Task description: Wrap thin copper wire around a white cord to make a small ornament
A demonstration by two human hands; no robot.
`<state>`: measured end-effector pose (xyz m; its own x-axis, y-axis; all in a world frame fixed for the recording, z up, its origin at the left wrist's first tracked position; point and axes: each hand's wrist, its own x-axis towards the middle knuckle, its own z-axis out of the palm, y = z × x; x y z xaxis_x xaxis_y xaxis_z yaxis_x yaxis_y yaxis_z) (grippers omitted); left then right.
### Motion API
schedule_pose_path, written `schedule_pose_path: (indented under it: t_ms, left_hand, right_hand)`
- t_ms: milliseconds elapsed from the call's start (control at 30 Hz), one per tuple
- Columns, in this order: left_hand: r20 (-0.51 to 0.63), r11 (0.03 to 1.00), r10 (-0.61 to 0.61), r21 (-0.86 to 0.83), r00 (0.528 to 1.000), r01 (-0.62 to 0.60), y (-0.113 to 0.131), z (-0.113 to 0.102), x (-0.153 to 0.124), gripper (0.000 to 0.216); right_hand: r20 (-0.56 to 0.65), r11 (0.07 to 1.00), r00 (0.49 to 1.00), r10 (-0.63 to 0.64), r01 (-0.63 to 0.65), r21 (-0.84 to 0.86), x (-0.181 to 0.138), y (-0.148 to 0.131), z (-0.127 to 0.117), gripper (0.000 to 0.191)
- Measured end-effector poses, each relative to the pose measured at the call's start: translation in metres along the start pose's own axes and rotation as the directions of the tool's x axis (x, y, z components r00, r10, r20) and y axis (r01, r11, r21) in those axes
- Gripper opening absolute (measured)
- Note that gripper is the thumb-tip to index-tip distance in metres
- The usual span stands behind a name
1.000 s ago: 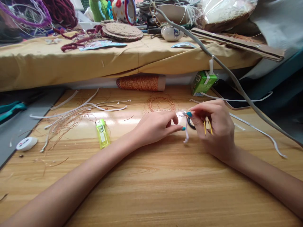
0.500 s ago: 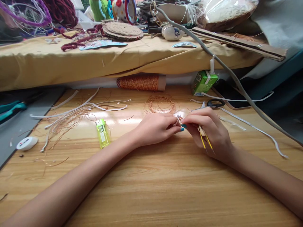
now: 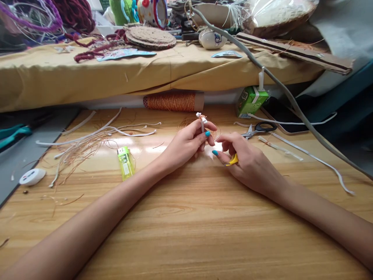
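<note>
Thumb and fingers of my left hand [image 3: 189,143] pinch a short piece of white cord [image 3: 203,126], held upright. Orange thread [image 3: 203,116] is wound around its top end. My right hand [image 3: 249,161], a little to the right, has its thumb and forefinger slightly apart. Yellow tweezers [image 3: 233,160] are tucked in that hand, largely hidden by the palm and fingers. Behind both hands, partly covered, lies a loose coil of orange thread [image 3: 186,123] on the wooden table [image 3: 180,229].
A thread cone [image 3: 171,102] lies at the back. Scissors [image 3: 264,127], a juice box [image 3: 252,102] and white cords [image 3: 317,157] are on the right. To the left are a lighter [image 3: 126,163], thread scraps [image 3: 78,155] and pliers [image 3: 13,134]. A grey cable [image 3: 271,76] crosses above.
My hands have moved apart. The left has lifted and turned the white cord upright, away from the right fingers. In my right hand the tweezers have swung round, their prongs no longer pointing down.
</note>
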<state>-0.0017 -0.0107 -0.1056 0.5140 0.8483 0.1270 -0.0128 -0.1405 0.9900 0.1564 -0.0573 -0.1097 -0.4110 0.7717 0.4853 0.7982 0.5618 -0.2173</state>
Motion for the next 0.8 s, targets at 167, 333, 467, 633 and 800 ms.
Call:
schedule_pose_path:
  t_ms: [167,333,467,633,800]
  left_hand:
    - [0.003,0.998,-0.052,-0.044,0.999,0.052,0.0007,0.0008,0.0007,0.018]
    - [-0.049,0.999,-0.044,-0.006,0.998,0.044,0.0021,-0.0002,-0.0001,0.027]
    - [-0.056,1.000,-0.021,0.001,0.998,0.021,0.0015,-0.0012,-0.0004,0.023]
    - [-0.066,0.998,-0.022,-0.065,0.998,0.018,0.0006,-0.0009,0.0015,0.019]
    - [-0.055,0.993,-0.008,-0.116,0.998,0.001,0.0003,-0.0010,0.0021,0.017]
  right_hand:
    - [-0.028,0.994,1.000,0.000,-0.003,-0.112,-0.0010,-0.0010,-0.0006,0.026]
    - [-0.020,0.982,0.997,-0.071,0.066,-0.179,-0.0015,-0.0001,-0.0012,0.030]
    - [0.002,0.971,0.992,-0.124,0.122,-0.206,-0.0017,-0.0006,-0.0024,0.026]
    - [-0.064,0.961,0.997,-0.046,0.026,-0.277,-0.0008,-0.0012,-0.0017,0.027]
    - [-0.040,0.966,0.999,-0.025,0.014,-0.259,0.0019,-0.0006,-0.0016,0.034]
